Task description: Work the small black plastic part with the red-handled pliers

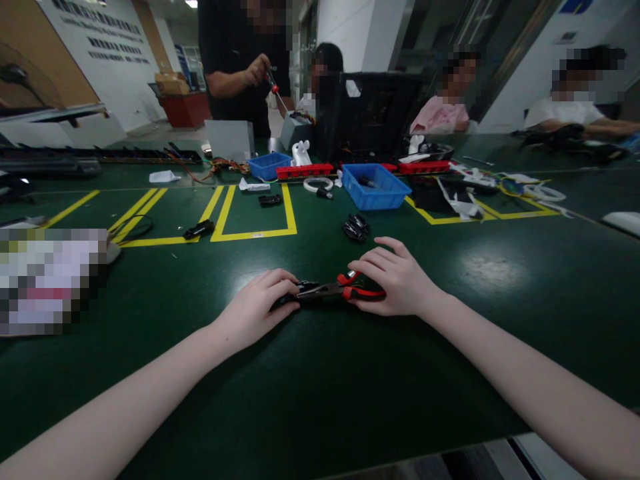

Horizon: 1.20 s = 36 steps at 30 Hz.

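My right hand (395, 277) grips long-nose pliers (361, 292) by their red and black handles, fingers curled around them. The metal jaws point left and reach a small black part (286, 299). That part is pinched in my left hand (263, 300), close to the green tabletop; the fingers cover most of it, so its kind cannot be made out. Whether the jaws are clamped on it is unclear. Just beyond the pliers lies a small pile of black parts (356, 227).
A blue bin (377, 188) and a smaller blue bin (270, 165) stand further back, beside red strips (305, 172). Loose black pieces (199, 230) lie by yellow tape lines. Across the table a person (245, 73) holds a screwdriver (274, 85) at a grey metal box (296, 130).
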Tool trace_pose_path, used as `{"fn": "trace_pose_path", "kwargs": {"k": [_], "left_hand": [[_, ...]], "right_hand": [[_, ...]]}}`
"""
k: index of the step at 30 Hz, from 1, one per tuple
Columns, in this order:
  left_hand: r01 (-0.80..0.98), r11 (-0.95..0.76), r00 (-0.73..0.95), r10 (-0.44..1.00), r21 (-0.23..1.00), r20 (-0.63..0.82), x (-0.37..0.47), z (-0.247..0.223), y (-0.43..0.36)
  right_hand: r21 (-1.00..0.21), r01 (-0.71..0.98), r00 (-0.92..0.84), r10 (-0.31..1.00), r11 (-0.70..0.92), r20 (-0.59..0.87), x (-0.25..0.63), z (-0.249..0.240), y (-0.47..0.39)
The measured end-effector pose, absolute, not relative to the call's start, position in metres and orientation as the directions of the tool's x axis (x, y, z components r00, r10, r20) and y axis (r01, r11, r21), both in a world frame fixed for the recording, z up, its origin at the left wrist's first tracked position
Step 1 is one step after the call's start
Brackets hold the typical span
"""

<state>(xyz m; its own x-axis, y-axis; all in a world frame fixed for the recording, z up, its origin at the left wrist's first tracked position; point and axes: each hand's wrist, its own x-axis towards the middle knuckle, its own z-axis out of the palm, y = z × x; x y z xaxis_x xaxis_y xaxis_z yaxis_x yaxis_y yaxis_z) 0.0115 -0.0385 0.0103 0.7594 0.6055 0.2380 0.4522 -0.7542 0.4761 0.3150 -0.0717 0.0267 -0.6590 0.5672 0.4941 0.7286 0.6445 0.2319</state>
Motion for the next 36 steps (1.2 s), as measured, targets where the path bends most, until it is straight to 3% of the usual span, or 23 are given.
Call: {"fn": "trace_pose_path", "kwargs": {"k": [15, 36], "left_hand": [[0.456, -0.765, 0.762, 0.6, 0.456, 0.244, 0.012, 0.01, -0.038], [0.456, -0.769, 0.766, 0.595, 0.448, 0.243, 0.011, 0.009, -0.037]], "right_hand": [[0.237, 0.736, -0.638, 0.533, 0.634, 0.556, 0.315, 0.028, -0.072], [0.223, 0.722, -0.66, 0.555, 0.655, 0.507, 0.313, 0.03, -0.072]]}}
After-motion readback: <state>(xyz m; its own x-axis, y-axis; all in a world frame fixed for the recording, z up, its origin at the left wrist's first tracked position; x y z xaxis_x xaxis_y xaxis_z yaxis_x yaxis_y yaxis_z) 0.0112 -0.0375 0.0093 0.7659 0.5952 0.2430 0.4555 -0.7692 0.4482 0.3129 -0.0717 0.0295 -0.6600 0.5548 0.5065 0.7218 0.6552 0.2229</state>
